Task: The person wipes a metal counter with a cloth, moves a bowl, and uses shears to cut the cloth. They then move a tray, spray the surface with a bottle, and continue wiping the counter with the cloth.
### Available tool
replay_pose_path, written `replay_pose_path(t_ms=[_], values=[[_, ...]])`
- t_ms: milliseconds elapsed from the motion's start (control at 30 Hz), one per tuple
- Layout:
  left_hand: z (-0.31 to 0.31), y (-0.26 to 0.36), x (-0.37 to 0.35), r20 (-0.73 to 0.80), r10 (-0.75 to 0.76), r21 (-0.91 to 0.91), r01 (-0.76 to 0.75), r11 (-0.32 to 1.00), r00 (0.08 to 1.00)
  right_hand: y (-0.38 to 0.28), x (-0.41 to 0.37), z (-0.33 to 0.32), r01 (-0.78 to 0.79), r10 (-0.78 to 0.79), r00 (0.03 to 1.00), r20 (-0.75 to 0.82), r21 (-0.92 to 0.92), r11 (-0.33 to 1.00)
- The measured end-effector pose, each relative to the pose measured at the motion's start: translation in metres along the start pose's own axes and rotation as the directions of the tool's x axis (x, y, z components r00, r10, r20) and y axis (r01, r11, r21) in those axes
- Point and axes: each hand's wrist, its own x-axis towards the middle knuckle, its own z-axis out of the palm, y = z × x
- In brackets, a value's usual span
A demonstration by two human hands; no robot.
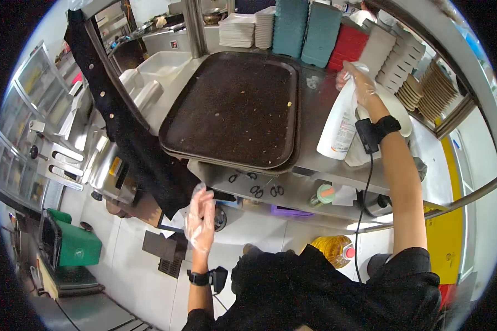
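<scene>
My right hand (362, 84), in a clear plastic glove, grips the top of a white spray bottle (338, 128) standing on the steel counter (315, 102) right of a dark brown tray (232, 107). The tray has crumbs on it and rests on another tray of the same kind. My left hand (200, 218), also gloved, hangs below the counter's front edge with fingers loosely apart, holding nothing, near a black cloth (128, 132).
Stacks of white plates (237, 30), teal containers (303, 27), red containers (348, 47) and beige trays (397, 60) line the counter's back. A white tub (163, 63) sits to the left. A green bin (74, 245) and an oil bottle (334, 248) stand on the floor.
</scene>
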Motion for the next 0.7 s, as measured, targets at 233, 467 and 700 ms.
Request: replay_pose_path(t_ms=[233, 467, 700], values=[[-0.003, -0.040, 0.061, 0.243, -0.315, -0.676, 0.393, 0.623, 0.917, -0.018, -0.029, 0.025, 0.265, -0.370, 0.912, -0.178, -0.434, 0.861], [-0.008, -0.024, 0.120, 0.366, -0.427, -0.685, 0.550, 0.477, 0.827, -0.030, -0.074, 0.052, 0.168, -0.531, 0.830, -0.174, -0.829, 0.534], [0.000, -0.013, 0.139, 0.403, -0.425, -0.708, 0.570, 0.417, 0.811, -0.017, -0.082, 0.028, 0.305, -0.637, 0.771, -0.019, -0.866, 0.395]])
